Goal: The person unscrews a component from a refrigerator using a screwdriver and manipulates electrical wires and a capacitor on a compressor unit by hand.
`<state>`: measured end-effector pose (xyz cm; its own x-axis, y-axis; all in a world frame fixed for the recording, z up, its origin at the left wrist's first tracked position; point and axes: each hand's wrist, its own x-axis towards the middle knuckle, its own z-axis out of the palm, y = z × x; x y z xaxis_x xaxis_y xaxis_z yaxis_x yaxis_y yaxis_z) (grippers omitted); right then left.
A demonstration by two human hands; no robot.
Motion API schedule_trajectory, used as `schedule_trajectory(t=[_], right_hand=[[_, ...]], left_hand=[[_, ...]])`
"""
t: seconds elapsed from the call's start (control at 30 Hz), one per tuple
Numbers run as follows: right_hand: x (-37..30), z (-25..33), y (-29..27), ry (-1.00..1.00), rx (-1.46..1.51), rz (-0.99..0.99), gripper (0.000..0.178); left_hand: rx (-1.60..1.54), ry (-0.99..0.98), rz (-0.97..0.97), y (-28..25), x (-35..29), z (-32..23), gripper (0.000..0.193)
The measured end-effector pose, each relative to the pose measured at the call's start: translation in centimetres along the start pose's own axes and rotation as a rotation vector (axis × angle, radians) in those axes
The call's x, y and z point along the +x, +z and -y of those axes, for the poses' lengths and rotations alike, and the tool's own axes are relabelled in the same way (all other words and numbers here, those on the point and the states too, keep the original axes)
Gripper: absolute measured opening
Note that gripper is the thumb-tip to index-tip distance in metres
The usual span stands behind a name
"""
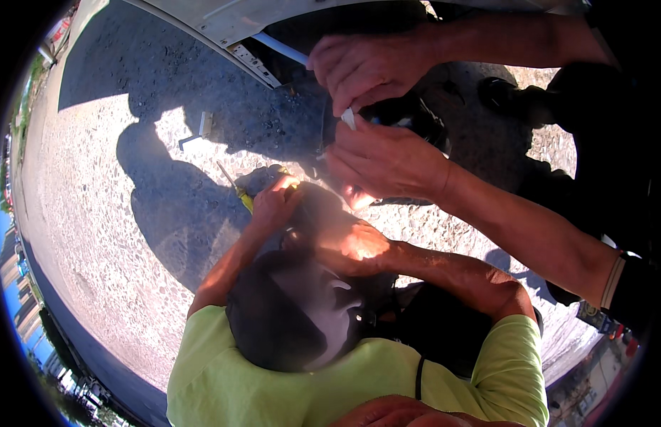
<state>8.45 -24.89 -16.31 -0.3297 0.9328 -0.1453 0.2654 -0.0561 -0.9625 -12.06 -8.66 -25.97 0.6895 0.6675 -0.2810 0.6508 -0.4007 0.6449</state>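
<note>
The person's hands [376, 414] barely show at the lower edge; I cannot tell whether they hold anything. The tube [282, 49] runs from near the panel [238, 20] to a co-worker's hands [391, 160], pinching a white bit [349, 119]. Bracing it close by should prevent kinks.

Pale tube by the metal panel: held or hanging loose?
Held: the pale tube runs into the right-side co-worker's curled upper hand.
</note>
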Motion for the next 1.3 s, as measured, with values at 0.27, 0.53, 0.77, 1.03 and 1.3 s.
schedule_trajectory(t=[0.27,0.53,0.77,1.03,1.3], right_hand=[[0.1,0.4,-0.4,0.009,-0.035,0.018,0.026],[0.0,1.9,-1.6,0.0,0.042,-0.002,0.024],[0.0,2.5,-1.3,-0.056,0.044,-0.038,0.02],[-0.2,1.4,-0.7,-0.012,-0.007,0.006,0.02],[0.2,1.5,-0.7,-0.005,-0.028,0.031,0.021]], left_hand=[[0.011,-0.009,0.005,0.2,0.0,0.3,0.034],[0.005,-0.018,0.0,0.1,-0.2,0.3,0.035],[-0.004,0.024,-0.027,0.3,-0.1,0.4,0.032],[-0.003,0.027,-0.01,0.2,0.3,-0.2,0.031],[0.003,0.049,-0.053,0.4,-0.1,0.4,0.032]])
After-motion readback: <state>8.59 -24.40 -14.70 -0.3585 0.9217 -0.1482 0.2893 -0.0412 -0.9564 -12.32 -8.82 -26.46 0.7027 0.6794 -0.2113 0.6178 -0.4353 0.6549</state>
